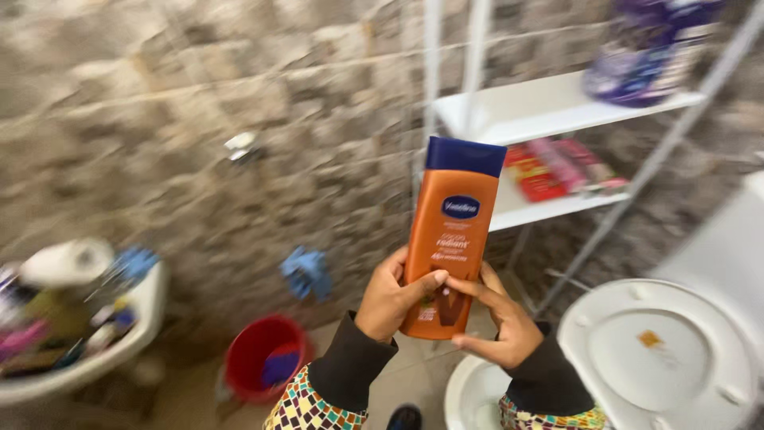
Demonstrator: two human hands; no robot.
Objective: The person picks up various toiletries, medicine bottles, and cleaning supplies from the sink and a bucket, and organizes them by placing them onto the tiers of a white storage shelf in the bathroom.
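Note:
I hold an orange lotion bottle [450, 239] with a dark blue cap upright in front of me, its lower half gripped by both hands. My left hand [387, 299] wraps its left side with the thumb across the front. My right hand [495, 318] holds its right side and bottom, fingers on the label. Both sleeves are dark with patterned cuffs.
A white metal shelf rack [549, 107] stands behind the bottle, with red packets [561, 167] on the lower shelf and a purple pack [645, 52] on top. An open white toilet [660, 350] is at right. A red bucket [263, 358] sits on the floor, a cluttered sink [119, 334] at left.

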